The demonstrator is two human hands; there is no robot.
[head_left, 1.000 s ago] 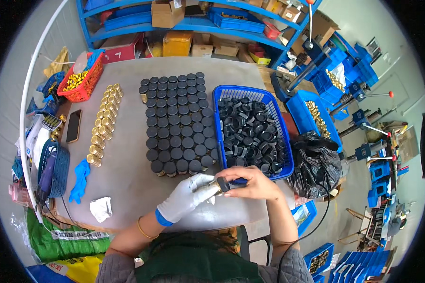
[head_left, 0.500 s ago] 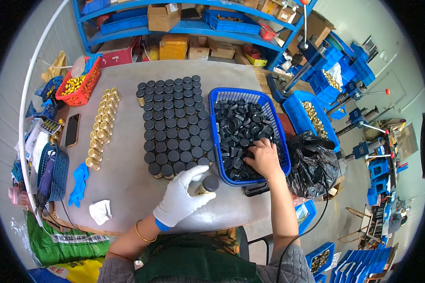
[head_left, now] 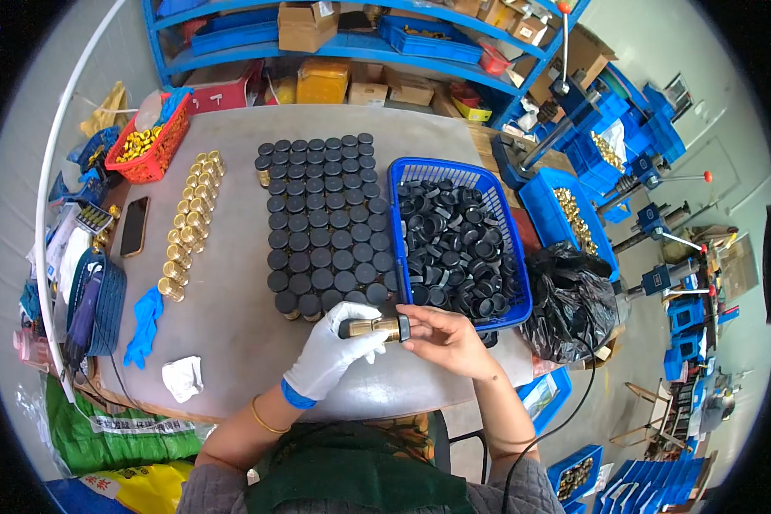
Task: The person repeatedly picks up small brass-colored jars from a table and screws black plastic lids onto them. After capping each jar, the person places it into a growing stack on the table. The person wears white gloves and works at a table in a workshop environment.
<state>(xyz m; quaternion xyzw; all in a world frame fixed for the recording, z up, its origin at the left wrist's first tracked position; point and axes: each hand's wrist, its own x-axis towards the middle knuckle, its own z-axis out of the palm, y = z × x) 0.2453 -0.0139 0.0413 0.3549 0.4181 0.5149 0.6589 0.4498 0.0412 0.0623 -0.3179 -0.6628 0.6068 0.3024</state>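
Observation:
My left hand [head_left: 324, 353], in a white glove, grips a brass cylindrical fitting [head_left: 372, 329] held sideways, with a black cap on its left end. The fingers of my bare right hand [head_left: 451, 344] pinch a black cap [head_left: 403, 328] at the fitting's right end; whether it is fully seated I cannot tell. Just beyond my hands stands a dense block of upright brass fittings with black caps [head_left: 321, 216]. To its right is a blue plastic basket [head_left: 392, 224] full of loose black caps [head_left: 454, 244]. Uncapped brass fittings [head_left: 192, 212] stand in rows at the left.
A phone [head_left: 134, 227], a blue glove [head_left: 145, 327] and a white cloth [head_left: 182, 379] lie on the grey table's left side. A red basket [head_left: 178, 128] of brass parts stands far left. A black plastic bag [head_left: 570, 295] and blue bins [head_left: 608, 257] sit right; lever presses [head_left: 651, 218] stand beyond.
My right hand has come out of the basket with a black cap and met the fitting. My left hand has turned the fitting from upright to sideways.

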